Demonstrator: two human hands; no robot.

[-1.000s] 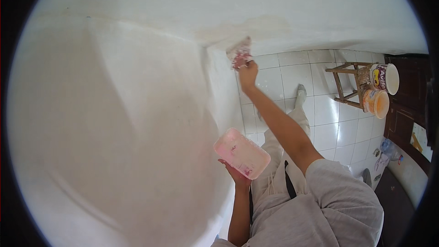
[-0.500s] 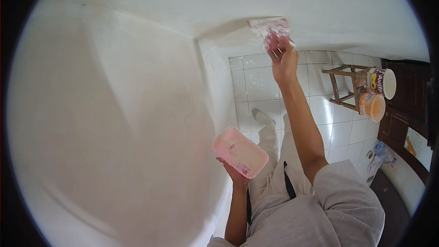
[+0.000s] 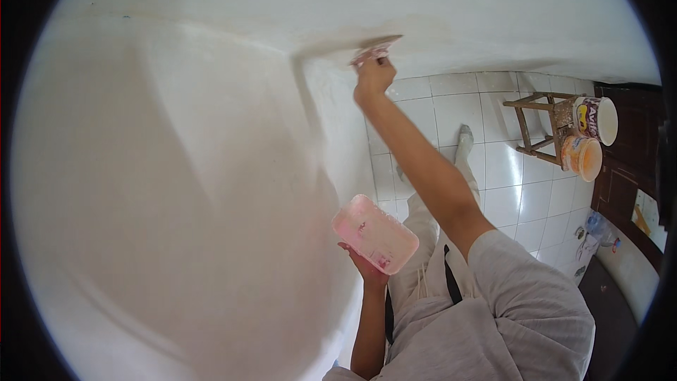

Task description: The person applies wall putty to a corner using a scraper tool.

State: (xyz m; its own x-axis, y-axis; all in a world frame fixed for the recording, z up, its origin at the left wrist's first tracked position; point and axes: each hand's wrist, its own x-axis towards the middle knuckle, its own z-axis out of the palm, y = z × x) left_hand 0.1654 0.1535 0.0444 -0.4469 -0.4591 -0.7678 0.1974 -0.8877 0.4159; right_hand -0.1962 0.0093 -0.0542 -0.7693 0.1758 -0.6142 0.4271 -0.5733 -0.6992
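Note:
My left hand [image 3: 367, 268] supports a shallow pink plastic tray [image 3: 374, 233] from below, with its fingers curled at the near edge. Smears of darker pink mark the inside of the tray. With my arm stretched out, my right hand [image 3: 375, 77] grips a pink, white-smeared putty knife [image 3: 378, 48] whose blade meets the wall ahead [image 3: 479, 14] close to the corner. Damp-looking, slightly darker patches surround the blade on that wall. The putty knife is seen nearly edge-on, and my hand covers its handle.
A pale wall [image 3: 211, 240] fills the left side. At the right, a wooden stool [image 3: 529, 120] stands on white floor tiles [image 3: 458, 109] beside a white bucket [image 3: 598, 120] and an orange bucket [image 3: 582, 158]. Beyond are a dark wooden door [image 3: 624, 127] and a clear plastic bottle [image 3: 598, 226].
My right hand has moved left along the wall toward the corner, and the putty knife has turned from showing its broad face to nearly edge-on. One foot has shifted right. The tray barely moved.

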